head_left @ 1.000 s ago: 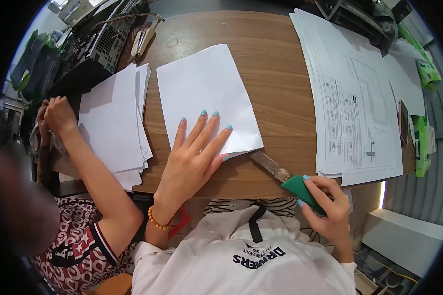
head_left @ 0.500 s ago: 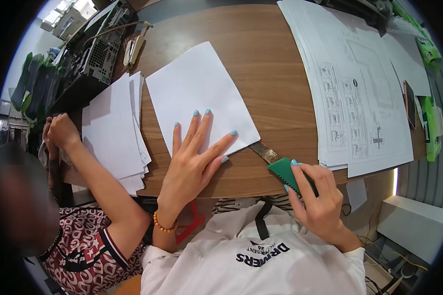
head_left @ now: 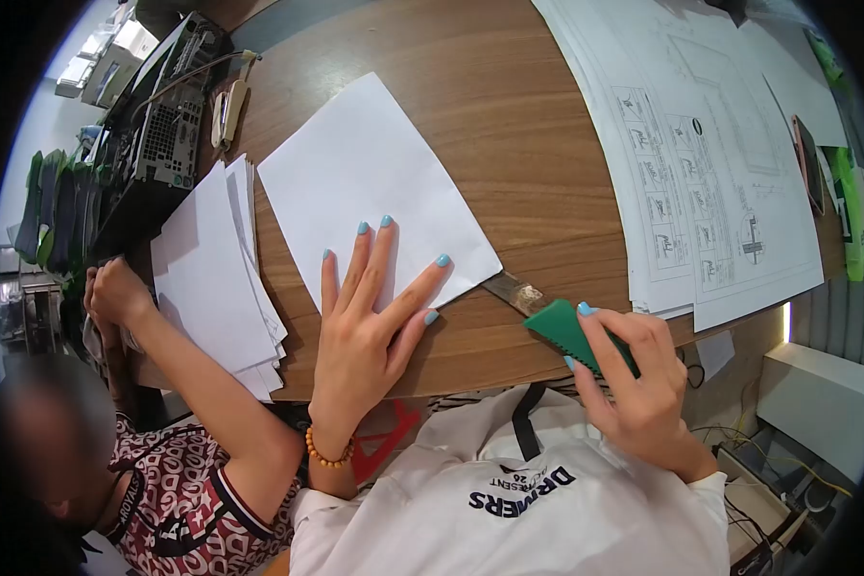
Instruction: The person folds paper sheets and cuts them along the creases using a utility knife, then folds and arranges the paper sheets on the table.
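My left hand [head_left: 363, 331] lies flat with fingers spread on the lower part of a folded-looking white sheet of paper [head_left: 370, 158], pressing it to the desk. A bead bracelet is on that wrist. A worn, dark metal strip [head_left: 516, 292] sticks out from under the paper's right corner. At its outer end is a green plastic piece [head_left: 568, 331] with a toothed edge. My right hand [head_left: 634, 379] pinches this green piece between thumb and fingers, near the desk's front edge. The strip's other end is hidden under the paper.
Loose white sheets [head_left: 206, 274] lie to the left, near a black computer case [head_left: 168, 144] and a beige clip-like tool [head_left: 228, 113]. Printed drawings [head_left: 701, 192] and a phone [head_left: 808, 163] are at the right. Another person's forearm [head_left: 187, 360] rests along the desk's left edge.
The view has shifted and tilted slightly. Both hands keep the same hold: the left flat on the paper, the right on the green piece. The strip shows about the same length.
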Motion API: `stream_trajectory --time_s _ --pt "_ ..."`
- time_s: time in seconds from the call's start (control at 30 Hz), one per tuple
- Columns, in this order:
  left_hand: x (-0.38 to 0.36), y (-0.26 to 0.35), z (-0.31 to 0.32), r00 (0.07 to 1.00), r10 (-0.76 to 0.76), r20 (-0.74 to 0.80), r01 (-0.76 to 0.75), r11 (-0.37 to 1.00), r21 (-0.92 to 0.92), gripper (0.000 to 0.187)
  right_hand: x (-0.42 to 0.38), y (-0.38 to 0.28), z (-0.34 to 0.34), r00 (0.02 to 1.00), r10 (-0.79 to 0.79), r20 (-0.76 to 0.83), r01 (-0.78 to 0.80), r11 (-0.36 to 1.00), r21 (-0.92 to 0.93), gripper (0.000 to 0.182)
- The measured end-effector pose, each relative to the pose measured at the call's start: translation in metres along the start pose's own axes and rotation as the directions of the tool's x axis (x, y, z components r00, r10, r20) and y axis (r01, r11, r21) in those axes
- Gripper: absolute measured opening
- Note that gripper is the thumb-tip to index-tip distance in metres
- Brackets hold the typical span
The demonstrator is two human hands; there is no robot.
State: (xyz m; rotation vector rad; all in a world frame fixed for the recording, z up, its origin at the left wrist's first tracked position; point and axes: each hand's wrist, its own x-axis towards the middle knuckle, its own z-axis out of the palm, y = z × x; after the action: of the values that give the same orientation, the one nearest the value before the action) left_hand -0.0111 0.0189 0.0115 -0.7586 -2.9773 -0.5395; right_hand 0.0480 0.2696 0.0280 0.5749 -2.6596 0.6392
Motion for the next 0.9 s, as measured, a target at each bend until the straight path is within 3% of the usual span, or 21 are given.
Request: stream_trajectory --time_s 0.37,0.63,0.9 --pt "0.000 0.000 0.000 1.000 -0.004 0.008 0.003 1.000 0.010 0.048 0.003 -0.002 0.011 0.997 -0.058 -0.045 0.057 0.998 -0.042 0.043" --pt "0.001 0.000 -0.002 1.000 -0.002 0.008 0.002 1.000 0.003 0.047 0.007 0.007 0.002 0.999 -0.004 0.045 0.003 1.000 0.025 0.045" --pt "0.001 0.001 -0.002 1.000 -0.008 0.000 0.008 1.000 -0.022 0.045 0.003 0.018 -0.011 0.999 -0.002 0.040 0.001 1.000 0.023 0.044"
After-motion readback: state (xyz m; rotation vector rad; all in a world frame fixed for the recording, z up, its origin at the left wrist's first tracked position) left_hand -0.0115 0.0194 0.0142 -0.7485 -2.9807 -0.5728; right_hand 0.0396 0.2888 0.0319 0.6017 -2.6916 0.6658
